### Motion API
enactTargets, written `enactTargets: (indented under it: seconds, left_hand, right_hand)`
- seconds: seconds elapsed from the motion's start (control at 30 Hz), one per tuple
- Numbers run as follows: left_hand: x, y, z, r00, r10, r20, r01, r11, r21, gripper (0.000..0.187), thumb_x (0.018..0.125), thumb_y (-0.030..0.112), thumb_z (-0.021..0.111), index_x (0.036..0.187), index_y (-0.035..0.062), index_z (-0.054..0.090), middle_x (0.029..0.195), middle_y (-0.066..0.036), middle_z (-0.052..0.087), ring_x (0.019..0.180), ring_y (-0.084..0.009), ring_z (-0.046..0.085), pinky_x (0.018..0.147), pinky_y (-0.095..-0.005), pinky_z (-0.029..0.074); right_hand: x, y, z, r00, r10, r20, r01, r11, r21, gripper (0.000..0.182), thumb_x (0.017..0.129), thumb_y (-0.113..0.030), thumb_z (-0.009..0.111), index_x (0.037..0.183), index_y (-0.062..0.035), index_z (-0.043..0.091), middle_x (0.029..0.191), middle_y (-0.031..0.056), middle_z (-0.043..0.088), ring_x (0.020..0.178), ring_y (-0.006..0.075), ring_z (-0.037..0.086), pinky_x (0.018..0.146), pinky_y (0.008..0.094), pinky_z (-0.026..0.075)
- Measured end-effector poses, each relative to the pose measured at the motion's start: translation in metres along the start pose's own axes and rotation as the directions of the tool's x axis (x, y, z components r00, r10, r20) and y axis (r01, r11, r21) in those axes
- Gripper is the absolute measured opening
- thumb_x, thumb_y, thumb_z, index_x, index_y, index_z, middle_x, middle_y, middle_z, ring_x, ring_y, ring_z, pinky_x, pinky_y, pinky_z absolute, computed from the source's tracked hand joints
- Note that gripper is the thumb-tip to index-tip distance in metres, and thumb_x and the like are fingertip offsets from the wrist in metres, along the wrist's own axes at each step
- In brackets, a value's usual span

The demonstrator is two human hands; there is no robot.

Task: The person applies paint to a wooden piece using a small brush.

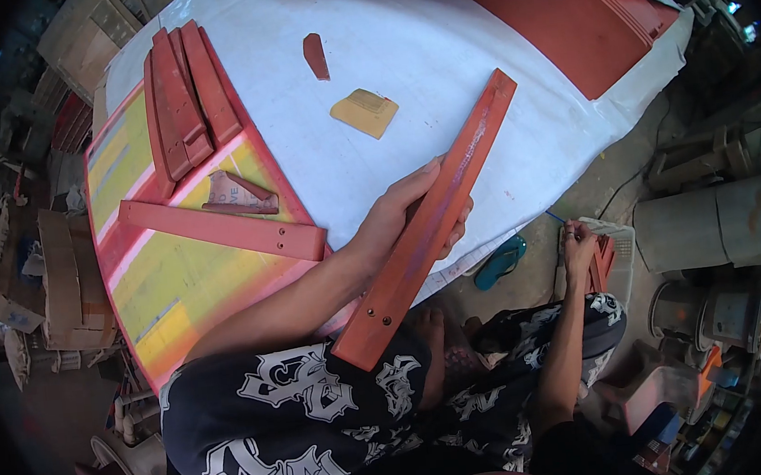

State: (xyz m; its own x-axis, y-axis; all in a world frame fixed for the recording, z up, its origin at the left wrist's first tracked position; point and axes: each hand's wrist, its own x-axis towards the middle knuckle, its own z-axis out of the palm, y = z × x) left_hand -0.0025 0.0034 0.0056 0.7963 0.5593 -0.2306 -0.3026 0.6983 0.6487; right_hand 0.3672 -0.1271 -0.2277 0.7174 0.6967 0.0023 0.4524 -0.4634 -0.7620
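Note:
My left hand [401, 209] is closed around a long reddish-brown wooden slat [449, 191], holding it at a slant over my lap. Two dark holes show near its lower end, and a pale, scuffed streak runs along its upper part. Off to the right, my right hand [579, 247] is closed beside a white plastic basket [622, 261]. A thin blue stick [556, 217] pokes out from its fingers; its exact kind is too small to tell. Reddish wooden pieces [602, 263] lie in the basket, just beyond that hand.
Several red slats [175, 111] lie stacked on a yellow-and-red board [166, 265]. Another slat [226, 228] and folded sandpaper [239, 195] rest there too. On the white sheet [436, 43] are a tan sandpaper piece [365, 112] and a small red piece [316, 57]. A teal sandal [500, 263] is below.

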Motion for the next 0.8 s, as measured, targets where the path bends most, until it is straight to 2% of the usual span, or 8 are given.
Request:
enactTargets:
  seconds: [0.1, 0.2, 0.4, 0.6, 0.7, 0.8]
  left_hand:
    - [-0.002, 0.001, 0.002, 0.998, -0.036, -0.048, 0.035, 0.999, -0.020, 0.046, 0.101, 0.041, 0.037, 0.138, 0.0135, 0.039, 0.083, -0.005, 0.056, 0.064, -0.0105, 0.055, 0.051, -0.0226, 0.045]
    - [-0.003, 0.004, 0.007, 0.995, -0.049, -0.090, 0.052, 0.998, 0.031, 0.050, 0.102, 0.041, 0.032, 0.145, 0.0154, 0.032, 0.089, -0.007, 0.052, 0.059, -0.0103, 0.052, 0.049, -0.0213, 0.041]
    - [-0.003, 0.003, 0.003, 0.999, -0.039, -0.019, 0.040, 0.998, 0.056, 0.050, 0.102, 0.040, 0.031, 0.146, 0.0158, 0.030, 0.089, -0.008, 0.051, 0.056, -0.0110, 0.053, 0.046, -0.0210, 0.041]
    - [-0.003, 0.003, 0.004, 0.999, -0.029, -0.037, 0.032, 0.996, 0.078, 0.050, 0.102, 0.039, 0.030, 0.146, 0.0147, 0.030, 0.089, -0.009, 0.052, 0.055, -0.0117, 0.054, 0.045, -0.0223, 0.041]
    - [-0.003, 0.002, 0.004, 0.999, -0.031, -0.041, 0.034, 0.997, 0.074, 0.051, 0.102, 0.039, 0.030, 0.146, 0.0139, 0.029, 0.089, -0.009, 0.052, 0.055, -0.0119, 0.055, 0.045, -0.0227, 0.041]
    - [-0.003, 0.002, 0.003, 0.999, -0.032, -0.035, 0.034, 0.997, 0.066, 0.051, 0.102, 0.039, 0.029, 0.146, 0.0133, 0.029, 0.089, -0.009, 0.052, 0.055, -0.0120, 0.055, 0.045, -0.0230, 0.041]
  right_hand:
    - [0.004, 0.011, 0.004, 1.000, 0.005, 0.003, -0.005, 1.000, -0.008, 0.035, 0.094, -0.031, 0.058, 0.089, 0.0037, 0.063, 0.064, 0.0109, 0.061, 0.057, 0.0165, 0.059, 0.057, 0.0315, 0.047]
    - [-0.001, -0.002, 0.004, 0.999, 0.046, 0.019, -0.046, 0.999, 0.020, 0.037, 0.095, -0.031, 0.058, 0.087, 0.0047, 0.063, 0.066, 0.0100, 0.061, 0.059, 0.0155, 0.059, 0.057, 0.0305, 0.046]
    - [-0.003, -0.005, 0.004, 1.000, -0.010, 0.014, 0.008, 0.992, 0.129, 0.040, 0.096, -0.032, 0.056, 0.086, 0.0057, 0.062, 0.068, 0.0089, 0.061, 0.061, 0.0138, 0.057, 0.057, 0.0290, 0.046]
    - [-0.002, -0.005, 0.004, 0.999, -0.003, 0.038, -0.006, 0.976, 0.217, 0.036, 0.096, -0.029, 0.057, 0.087, 0.0045, 0.063, 0.068, 0.0075, 0.061, 0.060, 0.0121, 0.055, 0.056, 0.0269, 0.045]
    - [-0.005, -0.012, 0.002, 0.998, 0.018, 0.058, -0.027, 0.987, 0.157, 0.034, 0.096, -0.028, 0.057, 0.087, 0.0039, 0.063, 0.068, 0.0068, 0.060, 0.060, 0.0119, 0.055, 0.056, 0.0265, 0.045]
    - [-0.004, -0.008, 0.004, 0.999, 0.011, 0.047, -0.019, 0.985, 0.172, 0.034, 0.096, -0.029, 0.057, 0.087, 0.0040, 0.062, 0.067, 0.0061, 0.060, 0.060, 0.0118, 0.056, 0.057, 0.0267, 0.046]
